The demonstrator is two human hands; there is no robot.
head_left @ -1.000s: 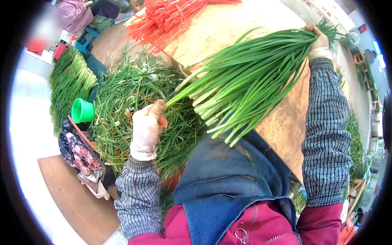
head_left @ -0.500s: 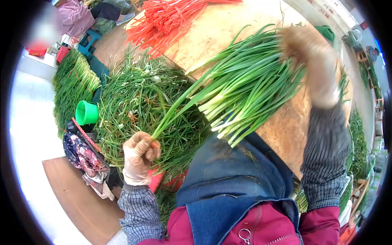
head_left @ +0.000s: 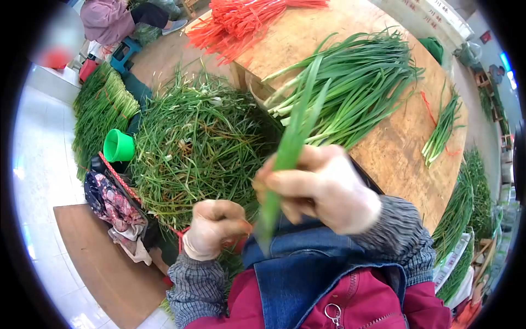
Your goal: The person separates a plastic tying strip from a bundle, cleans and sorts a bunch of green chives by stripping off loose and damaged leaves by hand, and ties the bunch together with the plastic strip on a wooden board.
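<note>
My right hand [head_left: 320, 189], in a pale thin glove, is closed around a green garlic chive stalk [head_left: 290, 148], held upright over my lap and blurred by motion. Beside the stalk's lower end is my left hand [head_left: 216, 227], also gloved, its fingers curled in and thumb pressed to them; what they pinch, if anything, is hidden. A loose heap of garlic chives [head_left: 356, 82] lies on the wooden table ahead, pale ends toward me. Left of it rises a large pile of leaf trimmings [head_left: 192, 148].
Red plastic strips [head_left: 235, 24] lie at the table's [head_left: 383, 159] far edge. A small tied bunch [head_left: 441, 131] rests on its right side. At left are a green cup [head_left: 118, 145], stacked chive bundles [head_left: 101, 107] and a blue stool [head_left: 125, 52]. A seated person [head_left: 107, 22] is beyond.
My right hand has come from the table heap to my lap and now grips a stalk. My left hand has shifted slightly down and right; the stalk it held out is no longer seen there.
</note>
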